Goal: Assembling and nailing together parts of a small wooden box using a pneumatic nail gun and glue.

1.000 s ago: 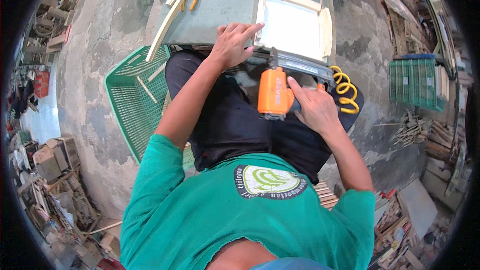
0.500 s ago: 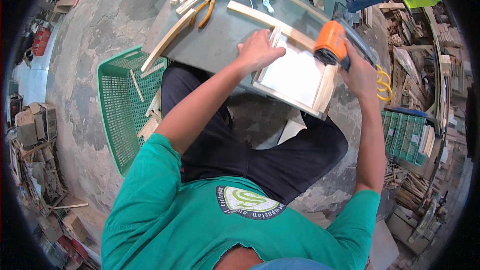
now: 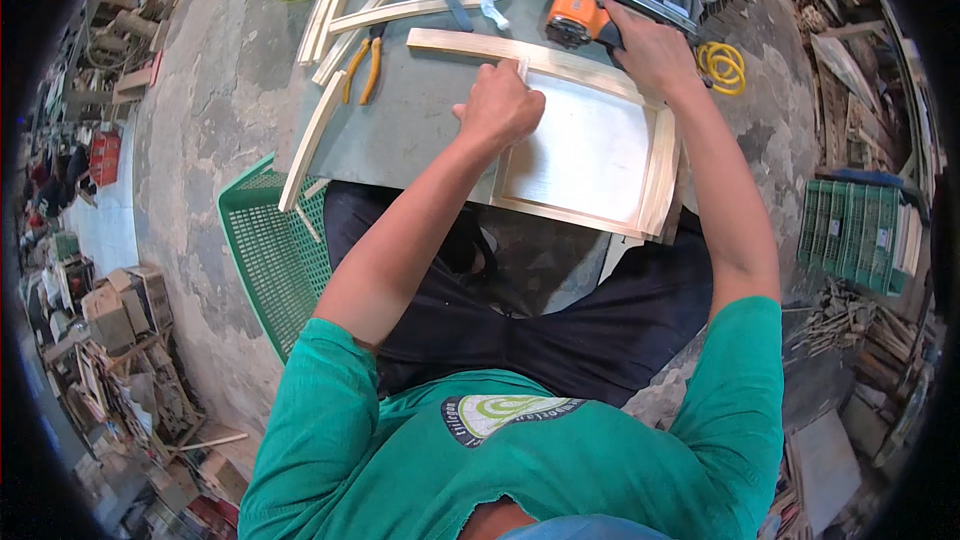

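Note:
A light wooden frame with a white panel [image 3: 575,155] lies at the near edge of the grey-green worktable [image 3: 400,140]. Its far rail is a long curved strip [image 3: 470,43] that sticks out to the left past the corner. My left hand [image 3: 503,105] is closed around the frame's far left corner, its fingertips partly hidden. In my right hand [image 3: 655,55] is an orange and black nail gun [image 3: 577,12], gripped by its handle. The gun lies over the table just beyond the far rail, apart from the frame.
Orange-handled pliers [image 3: 365,68], a crumpled white piece [image 3: 494,6] and several curved wood strips [image 3: 320,135] lie on the table. A green plastic basket [image 3: 265,240] stands by my left leg. The yellow coiled hose [image 3: 722,68] hangs at the table's right side.
The nail gun has moved off the frame's far right corner to beyond the far rail. My left hand's spread fingers have closed on the far left corner.

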Motion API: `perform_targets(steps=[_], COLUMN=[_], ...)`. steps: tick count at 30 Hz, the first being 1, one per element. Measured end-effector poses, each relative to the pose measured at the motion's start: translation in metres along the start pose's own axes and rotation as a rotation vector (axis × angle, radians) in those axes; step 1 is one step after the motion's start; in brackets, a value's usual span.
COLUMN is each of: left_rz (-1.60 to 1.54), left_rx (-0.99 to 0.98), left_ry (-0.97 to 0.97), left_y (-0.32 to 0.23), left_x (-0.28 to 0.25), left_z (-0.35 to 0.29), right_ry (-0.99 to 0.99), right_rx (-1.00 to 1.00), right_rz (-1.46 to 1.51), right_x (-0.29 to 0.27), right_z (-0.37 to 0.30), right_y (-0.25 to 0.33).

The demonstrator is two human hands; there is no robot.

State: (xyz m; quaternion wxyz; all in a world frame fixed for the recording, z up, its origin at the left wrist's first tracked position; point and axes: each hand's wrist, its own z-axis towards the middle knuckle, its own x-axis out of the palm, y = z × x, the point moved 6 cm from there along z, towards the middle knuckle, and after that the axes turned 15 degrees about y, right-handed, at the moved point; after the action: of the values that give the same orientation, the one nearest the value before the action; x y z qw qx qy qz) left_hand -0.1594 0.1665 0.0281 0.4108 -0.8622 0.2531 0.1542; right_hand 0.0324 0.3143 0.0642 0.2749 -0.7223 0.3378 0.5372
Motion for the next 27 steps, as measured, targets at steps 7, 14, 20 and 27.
perform_targets(steps=[7,14,20,27], left_rz=[0.065,0.343,0.916,1.111], left_rx=[0.047,0.333,0.739,0.681], left_ry=[-0.045,-0.447,-0.340,-0.192], left_y=[0.004,-0.033,-0.086,-0.103], left_x=[-0.001,-0.013,0.019,0.055], left_z=[0.008,-0.034,-0.022,0.032], right_ry=[-0.031,-0.283,0.225,0.061], right_rx=[-0.018,-0.112,-0.003,0.230], right_rz=[0.048,0.711,1.252,1.056], right_x=[0.007,-0.052,0.027,0.091], right_z=[0.007,-0.107,-0.231,-0.233], right_y=[0.001,0.044,0.154,0.174])
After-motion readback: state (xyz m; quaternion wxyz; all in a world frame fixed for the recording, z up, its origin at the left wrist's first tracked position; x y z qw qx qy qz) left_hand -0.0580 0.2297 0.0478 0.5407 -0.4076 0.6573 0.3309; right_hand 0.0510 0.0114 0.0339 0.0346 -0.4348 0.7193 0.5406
